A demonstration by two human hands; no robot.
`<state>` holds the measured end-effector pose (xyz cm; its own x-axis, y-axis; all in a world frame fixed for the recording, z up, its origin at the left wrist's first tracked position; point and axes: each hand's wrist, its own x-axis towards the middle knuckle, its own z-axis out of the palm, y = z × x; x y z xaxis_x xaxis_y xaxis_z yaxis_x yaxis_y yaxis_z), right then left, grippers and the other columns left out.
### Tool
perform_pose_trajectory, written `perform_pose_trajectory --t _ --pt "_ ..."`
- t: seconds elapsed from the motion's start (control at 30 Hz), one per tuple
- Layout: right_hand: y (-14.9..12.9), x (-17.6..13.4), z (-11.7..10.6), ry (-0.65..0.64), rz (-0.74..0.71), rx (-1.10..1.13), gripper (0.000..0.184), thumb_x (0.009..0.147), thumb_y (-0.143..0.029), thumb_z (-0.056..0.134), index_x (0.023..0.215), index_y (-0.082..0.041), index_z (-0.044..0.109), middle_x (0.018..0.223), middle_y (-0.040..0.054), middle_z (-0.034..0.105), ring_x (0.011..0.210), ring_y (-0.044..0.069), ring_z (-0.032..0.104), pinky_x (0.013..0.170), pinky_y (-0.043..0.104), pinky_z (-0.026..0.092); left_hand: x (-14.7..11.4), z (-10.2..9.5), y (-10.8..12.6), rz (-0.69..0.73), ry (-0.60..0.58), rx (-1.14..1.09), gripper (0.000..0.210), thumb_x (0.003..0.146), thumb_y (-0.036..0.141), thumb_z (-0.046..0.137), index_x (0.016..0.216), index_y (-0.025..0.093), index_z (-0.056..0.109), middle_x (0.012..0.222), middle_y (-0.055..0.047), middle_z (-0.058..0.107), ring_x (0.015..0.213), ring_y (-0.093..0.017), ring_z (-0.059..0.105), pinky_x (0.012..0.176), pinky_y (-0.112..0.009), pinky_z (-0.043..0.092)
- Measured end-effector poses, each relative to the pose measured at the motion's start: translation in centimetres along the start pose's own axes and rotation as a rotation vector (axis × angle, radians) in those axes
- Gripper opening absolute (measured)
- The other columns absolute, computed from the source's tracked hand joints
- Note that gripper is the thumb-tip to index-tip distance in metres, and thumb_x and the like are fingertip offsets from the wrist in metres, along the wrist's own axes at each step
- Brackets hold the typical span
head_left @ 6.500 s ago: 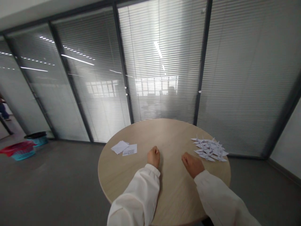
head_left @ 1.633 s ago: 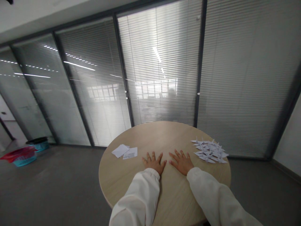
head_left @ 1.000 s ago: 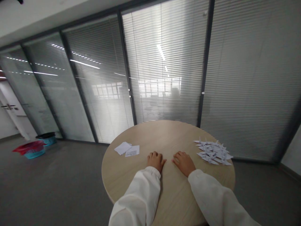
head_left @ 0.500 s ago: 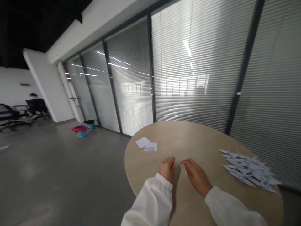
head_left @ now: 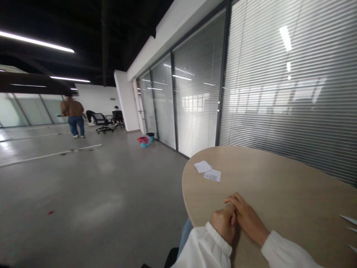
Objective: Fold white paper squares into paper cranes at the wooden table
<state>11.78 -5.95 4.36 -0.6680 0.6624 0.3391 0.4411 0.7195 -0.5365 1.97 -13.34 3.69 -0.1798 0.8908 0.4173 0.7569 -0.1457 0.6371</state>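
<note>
My left hand (head_left: 224, 223) is curled into a fist above the near left part of the round wooden table (head_left: 259, 167). I see nothing in it. My right hand (head_left: 247, 216) lies against and partly over the left one, its fingers stretched out across the left knuckles and holding nothing visible. Beyond both hands, near the table's left rim, lie small paper squares: a plain white one (head_left: 202, 166) and a printed one (head_left: 213, 175), partly overlapping. At the right frame edge, pointed tips of folded paper (head_left: 348, 219) show; the rest is out of view.
Glass panels with blinds (head_left: 279, 85) run behind the table. On the grey floor to the left stand a red-lined bin (head_left: 144, 141) and a black-lined bin (head_left: 150, 136). Farther off are office chairs (head_left: 102, 121), a walking person (head_left: 74, 113) and a person sitting.
The view has swung left, so most of the folded-paper pile is out of frame and a walking person appears. My hands, apart before, now touch, the right over the left.
</note>
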Motion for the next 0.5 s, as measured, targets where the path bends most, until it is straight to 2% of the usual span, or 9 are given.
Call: perform_pose_trajectory --t 0.07,0.2,0.33,0.5 --pt "0.0 0.4 0.8 -0.017 -0.040 -0.029 0.032 0.076 -0.010 0.027 0.091 -0.022 0.052 0.089 0.0043 0.049 0.073 0.015 0.055 0.068 0.026 0.044 -0.9 -0.5 -0.3 -0.036 -0.004 0.029 0.018 0.053 0.002 0.039 0.049 0.018 0.033 0.046 0.005 0.034 0.045 -0.007 0.035 0.045 -0.019 0.020" --pt "0.7 1.0 2.0 0.029 -0.133 -0.072 0.027 0.075 -0.010 0.027 0.083 -0.021 0.051 0.085 0.0037 0.049 0.076 0.015 0.055 0.072 0.027 0.044 -2.6 -1.9 -0.5 -0.158 -0.018 0.056 0.016 0.054 0.002 0.040 0.052 0.018 0.039 0.049 0.004 0.039 0.049 -0.008 0.039 0.046 -0.018 0.022" --pt "2.2 1.9 2.8 0.091 -0.177 -0.127 0.024 0.078 -0.017 0.028 0.079 -0.021 0.052 0.085 0.0040 0.050 0.077 0.016 0.055 0.072 0.028 0.045 -4.4 -2.6 -1.1 -0.255 0.031 0.049 0.014 0.058 0.004 0.041 0.054 0.018 0.042 0.050 0.004 0.040 0.050 -0.008 0.039 0.046 -0.018 0.023" --pt "5.2 3.5 3.6 0.204 -0.252 -0.298 0.030 0.079 -0.030 0.031 0.099 -0.017 0.048 0.095 0.0113 0.052 0.093 0.025 0.053 0.079 0.037 0.043 -6.2 -2.6 -1.3 -0.292 0.017 0.040 0.010 0.063 0.010 0.044 0.061 0.018 0.050 0.055 0.003 0.046 0.053 -0.009 0.042 0.048 -0.018 0.026"
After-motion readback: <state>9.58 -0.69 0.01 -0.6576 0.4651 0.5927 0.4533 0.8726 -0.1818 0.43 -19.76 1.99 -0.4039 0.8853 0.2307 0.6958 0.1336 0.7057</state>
